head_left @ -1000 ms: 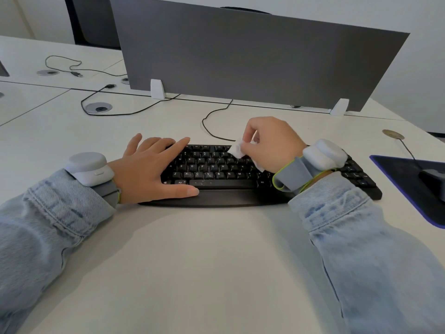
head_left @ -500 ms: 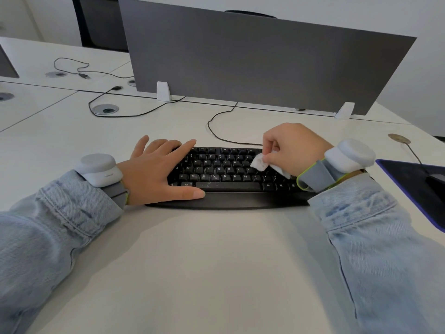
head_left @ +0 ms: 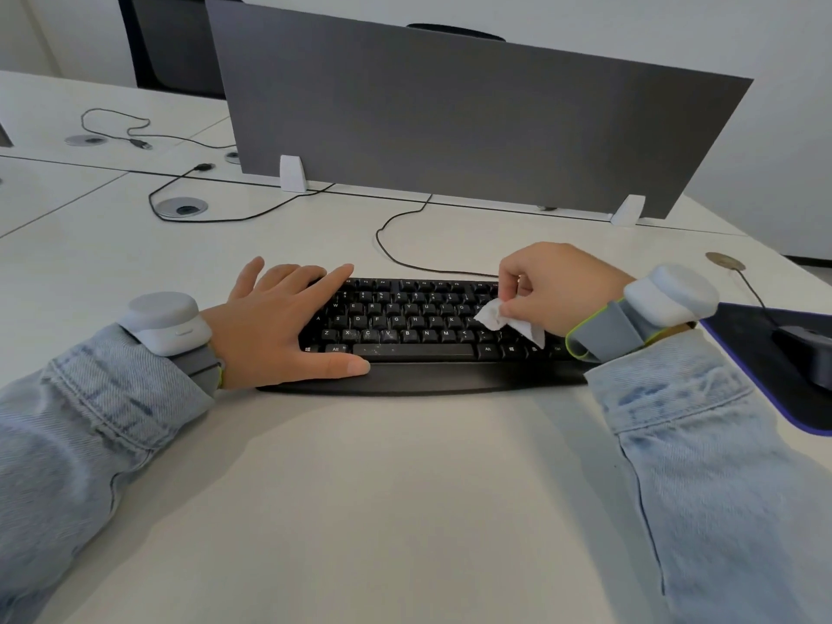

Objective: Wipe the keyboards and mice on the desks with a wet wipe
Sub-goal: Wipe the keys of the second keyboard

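A black keyboard [head_left: 405,328] with a wrist rest lies across the middle of the white desk [head_left: 360,488]. My left hand [head_left: 279,326] lies flat on its left end, fingers spread, thumb along the front edge. My right hand [head_left: 558,286] pinches a small white wet wipe [head_left: 495,318] and presses it on the keys at the right part of the keyboard. A dark mouse [head_left: 806,353] sits on a dark mouse pad [head_left: 765,398] at the right edge, only partly in view.
A grey divider panel [head_left: 450,119] stands behind the keyboard on white feet. The keyboard cable [head_left: 391,245] loops behind it. More cables and round grommets [head_left: 184,207] lie at the back left. A dark chair [head_left: 171,47] stands beyond the desks.
My right hand has slid the wipe rightward along the keys, from the keyboard's middle toward its right part. My left hand has stayed flat on the left end.
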Demonstrator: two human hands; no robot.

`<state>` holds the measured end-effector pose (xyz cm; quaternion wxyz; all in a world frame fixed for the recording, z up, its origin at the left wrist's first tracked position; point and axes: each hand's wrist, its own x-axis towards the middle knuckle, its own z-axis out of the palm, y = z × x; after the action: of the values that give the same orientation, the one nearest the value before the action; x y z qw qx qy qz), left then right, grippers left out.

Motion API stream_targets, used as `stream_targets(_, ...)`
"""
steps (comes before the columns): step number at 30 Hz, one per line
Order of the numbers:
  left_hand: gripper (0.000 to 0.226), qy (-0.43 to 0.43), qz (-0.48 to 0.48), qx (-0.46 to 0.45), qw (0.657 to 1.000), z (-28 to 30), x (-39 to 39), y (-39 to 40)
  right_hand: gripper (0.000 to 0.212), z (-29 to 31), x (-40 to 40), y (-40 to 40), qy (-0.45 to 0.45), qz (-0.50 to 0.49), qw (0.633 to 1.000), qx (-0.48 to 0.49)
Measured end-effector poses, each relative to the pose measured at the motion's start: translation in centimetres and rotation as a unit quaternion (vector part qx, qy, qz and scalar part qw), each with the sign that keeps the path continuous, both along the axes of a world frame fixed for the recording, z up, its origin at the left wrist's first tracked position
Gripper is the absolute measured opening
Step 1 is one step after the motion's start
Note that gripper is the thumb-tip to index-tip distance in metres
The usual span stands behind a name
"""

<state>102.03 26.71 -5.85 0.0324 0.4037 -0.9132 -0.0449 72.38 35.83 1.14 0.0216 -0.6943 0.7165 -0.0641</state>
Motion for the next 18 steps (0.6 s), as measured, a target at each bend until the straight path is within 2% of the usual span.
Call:
stream_targets(6,0.123,0.000,0.000,0.000,1.000,0.1,0.0,0.1,0.001,-0.2,1.7,0.7,-0.045,0.048,0.997,0.043)
stream_targets(8,0.123,-0.002,0.001,0.003,1.000,0.1,0.0,0.1,0.009,-0.3,2.3,1.0,-0.062,0.051,0.996,0.048)
stream_targets(10,0.123,-0.003,0.002,0.004,1.000,0.2,-0.1,0.2,0.016,-0.4,2.7,1.1,-0.064,0.060,0.996,0.036)
stream_targets(13,0.123,-0.002,0.001,0.006,1.000,0.1,0.0,0.1,0.008,-1.1,3.7,0.8,-0.056,0.090,0.994,-0.001)
stream_targets(15,0.122,-0.001,0.000,0.005,1.000,0.1,0.0,0.1,0.004,-1.6,4.6,0.4,-0.096,0.116,0.988,-0.030)
stream_targets(18,0.122,0.001,0.000,0.004,1.000,0.1,0.0,0.1,0.014,-2.4,6.2,0.1,-0.129,0.136,0.981,-0.051)
